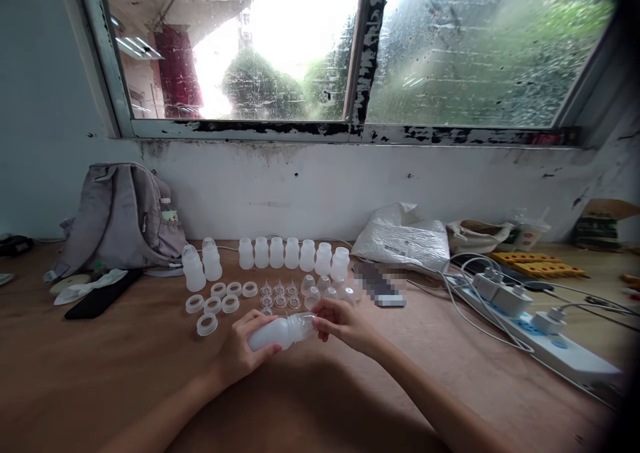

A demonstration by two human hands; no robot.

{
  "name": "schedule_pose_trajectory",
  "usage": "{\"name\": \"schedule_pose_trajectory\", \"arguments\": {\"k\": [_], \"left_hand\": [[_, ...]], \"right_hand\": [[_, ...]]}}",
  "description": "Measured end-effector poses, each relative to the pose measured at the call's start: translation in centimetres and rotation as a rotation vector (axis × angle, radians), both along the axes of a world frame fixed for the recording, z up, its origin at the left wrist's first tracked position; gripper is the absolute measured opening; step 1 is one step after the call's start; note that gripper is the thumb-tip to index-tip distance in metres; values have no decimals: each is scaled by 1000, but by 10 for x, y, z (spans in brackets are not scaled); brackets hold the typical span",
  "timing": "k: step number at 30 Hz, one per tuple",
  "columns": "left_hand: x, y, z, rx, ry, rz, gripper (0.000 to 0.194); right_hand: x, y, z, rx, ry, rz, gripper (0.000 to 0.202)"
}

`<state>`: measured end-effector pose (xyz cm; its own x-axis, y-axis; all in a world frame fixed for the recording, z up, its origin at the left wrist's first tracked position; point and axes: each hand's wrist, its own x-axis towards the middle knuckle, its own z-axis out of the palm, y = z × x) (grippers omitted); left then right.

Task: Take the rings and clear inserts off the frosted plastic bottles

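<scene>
A whitish baby bottle lies tilted, nearly sideways, above the table's near part. My left hand is wrapped round its body. My right hand pinches the clear cap at the bottle's other end. Just beyond my hands stand several clear dome caps, several clear nipples and several white screw rings. Behind them is a row of open bottle bodies. Two capped bottles stand upright at the left of that row.
A grey backpack leans on the wall at the left, with a black flat case before it. At the right are a silver plastic package, a phone-like object and a white power strip with chargers and looping cables.
</scene>
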<state>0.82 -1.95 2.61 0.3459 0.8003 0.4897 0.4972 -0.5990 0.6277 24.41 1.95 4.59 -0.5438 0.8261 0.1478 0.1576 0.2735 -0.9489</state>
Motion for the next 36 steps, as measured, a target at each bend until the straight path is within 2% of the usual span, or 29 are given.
{"name": "schedule_pose_trajectory", "arguments": {"k": [7, 13, 18, 21, 26, 31, 34, 36], "left_hand": [[2, -2, -6, 19, 3, 33, 37], [5, -6, -5, 46, 29, 44, 37], [10, -7, -12, 56, 32, 45, 39], [17, -7, -19, 2, 44, -7, 46], [20, -6, -18, -213, 47, -105, 49], [16, 2, -20, -343, -25, -52, 53], [13, 7, -20, -304, -83, -47, 68], [10, 8, -10, -221, -112, -62, 73]], "right_hand": [[-1, 3, -12, -113, 85, 63, 36], [-2, 1, -9, -105, 95, 58, 34], [-12, -8, -2, -56, 191, -39, 35], [-19, -15, 4, -21, 205, -67, 40], [-22, -23, 10, -23, 200, 48, 51], [-22, -18, -1, -122, 188, 30, 45], [-22, -11, -14, -168, 155, -22, 43], [-23, -7, -21, -175, 140, -43, 44]]}}
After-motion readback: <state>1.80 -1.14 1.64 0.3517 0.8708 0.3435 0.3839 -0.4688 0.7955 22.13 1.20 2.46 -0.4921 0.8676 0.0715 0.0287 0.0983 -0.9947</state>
